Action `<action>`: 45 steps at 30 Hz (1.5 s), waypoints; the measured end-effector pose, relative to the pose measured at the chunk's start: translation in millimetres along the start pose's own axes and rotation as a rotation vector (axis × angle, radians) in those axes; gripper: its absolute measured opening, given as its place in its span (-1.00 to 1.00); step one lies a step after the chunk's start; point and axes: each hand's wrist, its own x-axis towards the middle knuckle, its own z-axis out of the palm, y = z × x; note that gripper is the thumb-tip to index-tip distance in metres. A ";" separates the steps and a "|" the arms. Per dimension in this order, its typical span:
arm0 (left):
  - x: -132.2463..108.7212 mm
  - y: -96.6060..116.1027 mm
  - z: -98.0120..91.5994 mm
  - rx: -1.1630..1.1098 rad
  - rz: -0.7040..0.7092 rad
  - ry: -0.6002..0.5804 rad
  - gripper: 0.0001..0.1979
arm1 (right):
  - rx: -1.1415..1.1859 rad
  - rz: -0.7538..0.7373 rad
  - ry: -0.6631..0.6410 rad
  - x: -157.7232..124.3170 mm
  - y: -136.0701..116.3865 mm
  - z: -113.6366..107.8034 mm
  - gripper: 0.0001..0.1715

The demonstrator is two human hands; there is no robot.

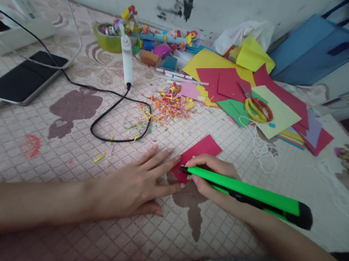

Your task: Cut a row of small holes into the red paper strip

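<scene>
My left hand point(133, 184) lies flat on the patterned tablecloth with its fingers spread. Its fingertips touch the left edge of a small red paper piece point(209, 144). In my right hand point(216, 174) is a green and black utility knife point(249, 185), gripped like a pen and slanting down to the left. The knife's dark tip rests on or just above the red paper, close to my left fingertips. Whether a blade is out cannot be made out. A few small pale marks show on the paper by the tip.
Paper shreds point(172, 108) and a white glue gun point(127, 56) with a looping black cable lie beyond my hands. Coloured paper sheets point(216, 80), red-yellow scissors point(258, 109) and white string point(262, 148) are at right. A black tablet point(25, 77) lies at left.
</scene>
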 end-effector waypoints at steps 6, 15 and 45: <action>3.2 6.1 4.7 0.065 -0.017 0.028 -0.37 | -0.011 -0.007 0.011 0.3 -3.1 0.4 -0.82; 10.8 17.4 15.3 0.155 -0.084 0.128 -0.32 | -0.044 -0.046 -0.016 -2.1 1.1 0.3 -0.76; 0.4 -9.0 -0.6 -0.077 0.043 0.089 -0.50 | -0.009 0.021 -0.018 1.0 -2.5 -2.7 -0.81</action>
